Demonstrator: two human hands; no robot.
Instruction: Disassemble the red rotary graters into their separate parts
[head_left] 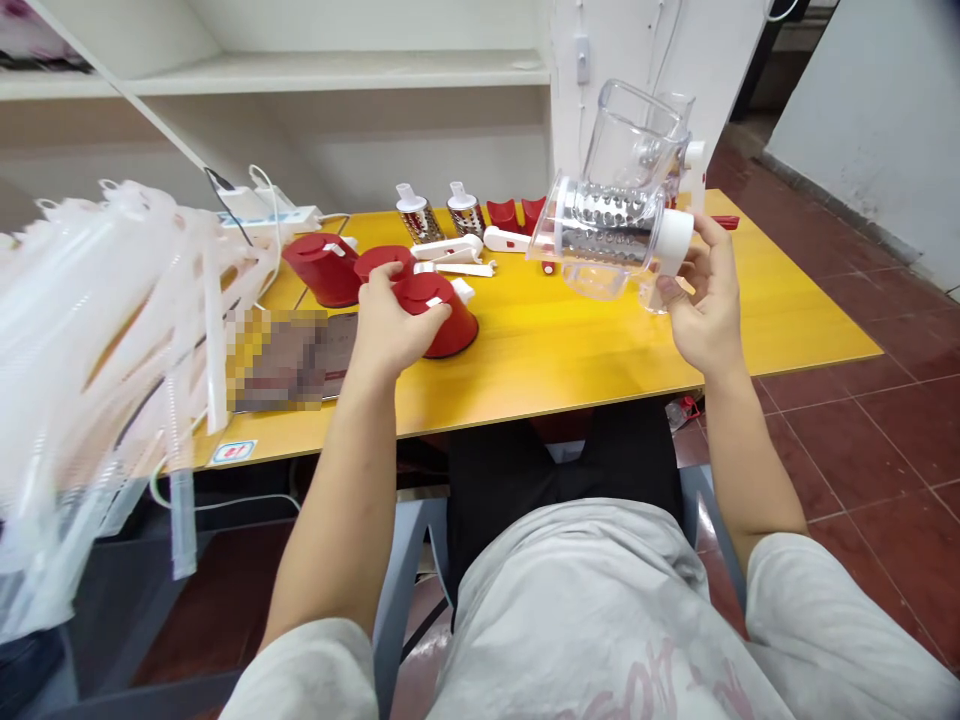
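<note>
Yellow bench (570, 350) — our left hand (394, 325) grips a red plastic cup (457, 330), our right hand (705, 310) a clear grater housing (607, 235), its long axis running left–right.

Pale grey short-sleeved T-shirt (600, 610), loose, creased across front. Wide sleeves (832, 620) reach about elbows. Pinkish-red lettering (645, 690) near lower edge, cut off by frame. Black lower garment (555, 470). Left hand (394, 325), right hand (709, 300) bare.
</note>
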